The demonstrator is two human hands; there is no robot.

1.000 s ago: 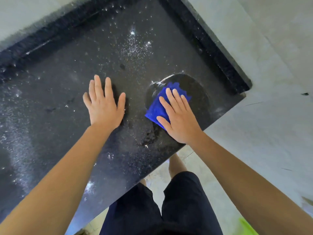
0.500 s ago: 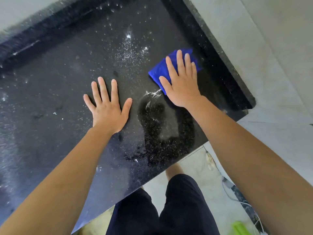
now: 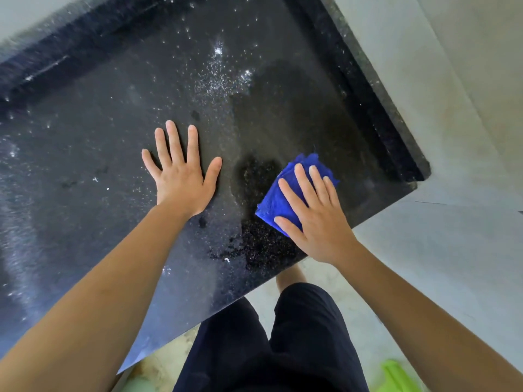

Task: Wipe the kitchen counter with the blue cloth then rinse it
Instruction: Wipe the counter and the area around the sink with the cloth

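Note:
A folded blue cloth (image 3: 278,198) lies on the black speckled counter (image 3: 85,142), close to its front edge. My right hand (image 3: 314,216) presses flat on the cloth with straight fingers and covers its near half. My left hand (image 3: 181,176) rests flat on the counter with spread fingers, a little left of the cloth. A dark wet patch spreads between the hands and toward the back right. White powdery specks (image 3: 223,77) dust the counter farther back.
A raised black rim (image 3: 376,108) borders the counter at the right and back. Pale wall (image 3: 452,80) stands beyond it. Below the front edge are my dark shorts (image 3: 268,343), pale floor and a green object (image 3: 396,374) at bottom right.
My right hand pushed the cloth away toward the back rim, then pulled it back near the front edge, leaving a longer wet streak. The left hand stayed flat in place.

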